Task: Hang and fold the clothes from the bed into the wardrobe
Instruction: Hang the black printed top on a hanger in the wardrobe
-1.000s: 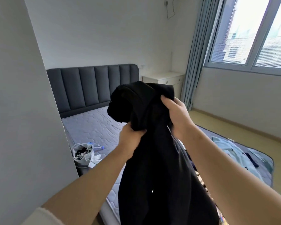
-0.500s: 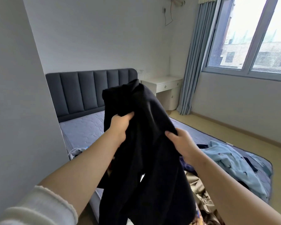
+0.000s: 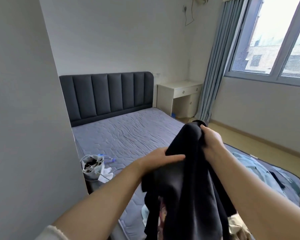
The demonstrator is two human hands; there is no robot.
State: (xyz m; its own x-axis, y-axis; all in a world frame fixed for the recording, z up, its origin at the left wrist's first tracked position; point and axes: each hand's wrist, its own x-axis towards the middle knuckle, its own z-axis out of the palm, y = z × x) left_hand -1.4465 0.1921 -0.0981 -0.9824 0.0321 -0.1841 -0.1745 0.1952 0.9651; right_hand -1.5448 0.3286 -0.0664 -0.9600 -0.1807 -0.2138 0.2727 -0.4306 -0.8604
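Observation:
I hold a black garment (image 3: 185, 191) in the air over the bed (image 3: 125, 135). My right hand (image 3: 212, 142) grips its bunched top, and the cloth hangs down from there to the bottom edge of the view. My left hand (image 3: 160, 158) lies lower and to the left, fingers pinched on a fold of the same garment. More clothes lie on the bed's near right part: a light blue piece (image 3: 249, 163) and a tan piece (image 3: 239, 227). No wardrobe shows.
A grey wall panel (image 3: 28, 118) fills the left side. A small drawstring bag (image 3: 92, 166) with cords lies at the bed's left edge. A white bedside desk (image 3: 180, 99), blue curtain (image 3: 213, 66) and window (image 3: 274, 37) stand at the back right.
The garment has come down and to the right. My right hand has risen to its top, while my left hand has dropped to a lower fold. The view has tilted down.

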